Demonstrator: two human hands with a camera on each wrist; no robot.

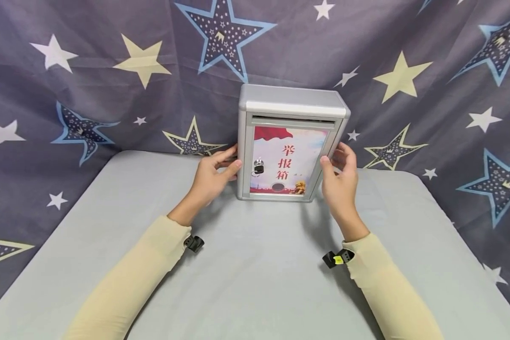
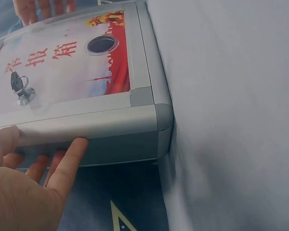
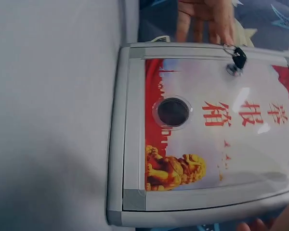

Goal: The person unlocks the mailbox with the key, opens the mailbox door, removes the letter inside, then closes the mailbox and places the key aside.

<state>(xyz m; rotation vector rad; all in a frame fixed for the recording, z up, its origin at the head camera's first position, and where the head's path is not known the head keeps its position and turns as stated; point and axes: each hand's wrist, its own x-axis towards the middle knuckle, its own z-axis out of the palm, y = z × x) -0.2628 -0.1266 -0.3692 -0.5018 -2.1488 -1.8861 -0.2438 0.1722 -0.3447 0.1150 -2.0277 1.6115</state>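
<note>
A silver metal box (image 1: pixel 295 100) with a printed front panel stands upright near the table's back edge; a slot runs across its top front. A key (image 1: pixel 259 168) on a ring sits in the lock at the panel's left side. My left hand (image 1: pixel 209 182) touches the box's left side with spread, nearly straight fingers, also seen in the left wrist view. On the right side, my right hand (image 1: pixel 342 182) rests its thumb at the front edge, its other fingers partly hidden behind the box. In the right wrist view the panel (image 3: pixel 221 159) fills much of the picture.
A pale grey cloth covers the table (image 1: pixel 255 283). Behind it and at both sides hangs a dark curtain (image 1: pixel 144 108) with stars, close behind the box. Small black devices (image 1: pixel 194 243) are strapped at both wrists.
</note>
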